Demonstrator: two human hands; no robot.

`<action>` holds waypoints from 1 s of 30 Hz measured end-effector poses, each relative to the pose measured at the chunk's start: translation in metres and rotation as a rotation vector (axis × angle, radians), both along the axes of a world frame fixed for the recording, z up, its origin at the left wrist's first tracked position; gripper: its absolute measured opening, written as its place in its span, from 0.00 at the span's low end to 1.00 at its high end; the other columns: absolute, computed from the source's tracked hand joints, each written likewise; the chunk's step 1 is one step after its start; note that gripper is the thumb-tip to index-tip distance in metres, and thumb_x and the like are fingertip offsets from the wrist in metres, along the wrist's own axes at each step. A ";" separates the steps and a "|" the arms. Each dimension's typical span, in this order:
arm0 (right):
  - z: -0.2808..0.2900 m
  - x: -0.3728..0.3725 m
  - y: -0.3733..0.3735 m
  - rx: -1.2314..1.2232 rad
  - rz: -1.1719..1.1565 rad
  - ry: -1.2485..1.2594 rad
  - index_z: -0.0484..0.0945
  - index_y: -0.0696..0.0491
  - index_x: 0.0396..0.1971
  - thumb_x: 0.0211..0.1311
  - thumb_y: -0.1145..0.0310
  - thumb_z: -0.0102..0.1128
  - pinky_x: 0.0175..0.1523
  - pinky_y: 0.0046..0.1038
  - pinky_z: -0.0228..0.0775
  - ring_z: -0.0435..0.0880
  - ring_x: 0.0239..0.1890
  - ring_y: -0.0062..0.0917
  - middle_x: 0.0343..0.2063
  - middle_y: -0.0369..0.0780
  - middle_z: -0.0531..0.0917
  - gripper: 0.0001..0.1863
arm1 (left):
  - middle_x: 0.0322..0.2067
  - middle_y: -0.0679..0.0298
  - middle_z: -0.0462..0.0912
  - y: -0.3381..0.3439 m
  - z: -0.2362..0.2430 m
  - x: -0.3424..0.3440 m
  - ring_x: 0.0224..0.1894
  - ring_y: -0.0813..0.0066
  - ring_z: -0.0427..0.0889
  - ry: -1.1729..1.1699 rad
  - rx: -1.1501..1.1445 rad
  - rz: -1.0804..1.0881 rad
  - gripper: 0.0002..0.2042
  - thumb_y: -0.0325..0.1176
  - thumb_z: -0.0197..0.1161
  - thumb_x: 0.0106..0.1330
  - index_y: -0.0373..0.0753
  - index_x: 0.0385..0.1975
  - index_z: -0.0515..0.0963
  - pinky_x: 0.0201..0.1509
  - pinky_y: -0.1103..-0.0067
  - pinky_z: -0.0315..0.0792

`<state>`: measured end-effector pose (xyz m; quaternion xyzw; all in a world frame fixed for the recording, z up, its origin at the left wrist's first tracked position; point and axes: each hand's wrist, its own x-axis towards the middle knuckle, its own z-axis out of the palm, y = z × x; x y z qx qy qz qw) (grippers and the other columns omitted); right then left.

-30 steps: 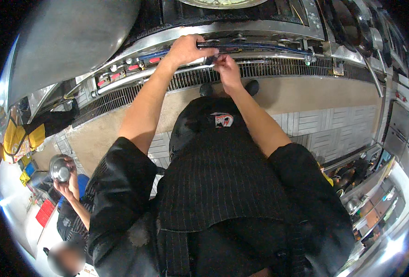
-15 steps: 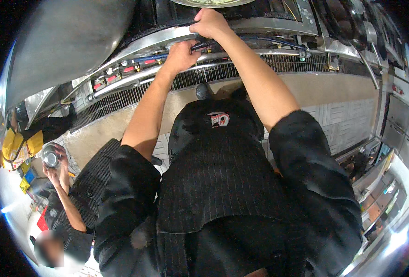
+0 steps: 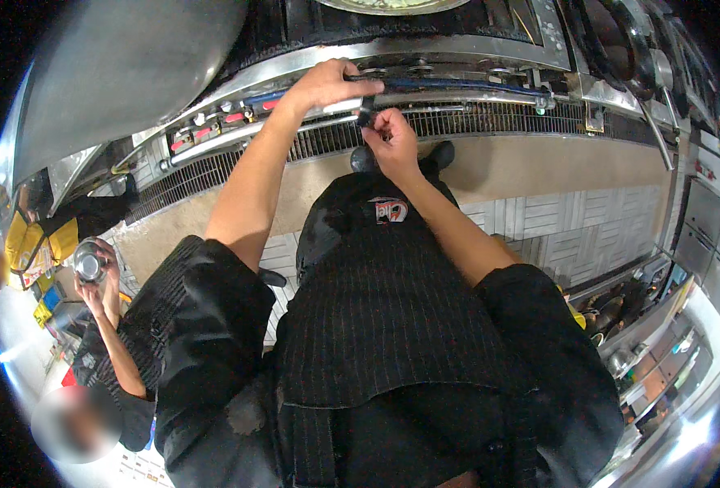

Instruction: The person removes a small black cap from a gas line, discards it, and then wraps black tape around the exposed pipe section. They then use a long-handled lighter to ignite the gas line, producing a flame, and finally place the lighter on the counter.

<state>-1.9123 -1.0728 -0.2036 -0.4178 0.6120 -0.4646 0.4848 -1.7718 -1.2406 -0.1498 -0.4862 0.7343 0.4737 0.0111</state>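
My left hand (image 3: 339,85) is closed on a dark section of the blue hose (image 3: 445,84) along the front of the steel range. My right hand (image 3: 387,128), just below and to its right, pinches a small black piece (image 3: 367,112) that I cannot make out, hanging near my left fingers. Steel pipes (image 3: 209,138) and red valve handles (image 3: 204,132) run along the range front. A large round pan (image 3: 392,6) with pale contents sits on the black stovetop at the top edge.
A large steel surface (image 3: 124,81) fills the upper left. A grated drain (image 3: 173,187) runs below the range. A co-worker (image 3: 116,350) at lower left holds a steel bowl (image 3: 89,262); another person in yellow (image 3: 30,244) is beyond. Shelves with kitchenware (image 3: 644,342) stand at right.
My right hand, up on the range edge half a second ago, has come back down to the black piece. My left hand shifted slightly upward. The co-worker's head moved leftward.
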 end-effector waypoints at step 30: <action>0.041 0.003 -0.005 0.005 -0.085 0.078 0.72 0.56 0.44 0.58 0.71 0.75 0.47 0.30 0.77 0.84 0.42 0.24 0.39 0.39 0.84 0.20 | 0.36 0.56 0.87 -0.013 -0.025 0.009 0.41 0.71 0.83 0.217 0.036 -0.001 0.15 0.33 0.67 0.58 0.34 0.43 0.84 0.50 0.73 0.75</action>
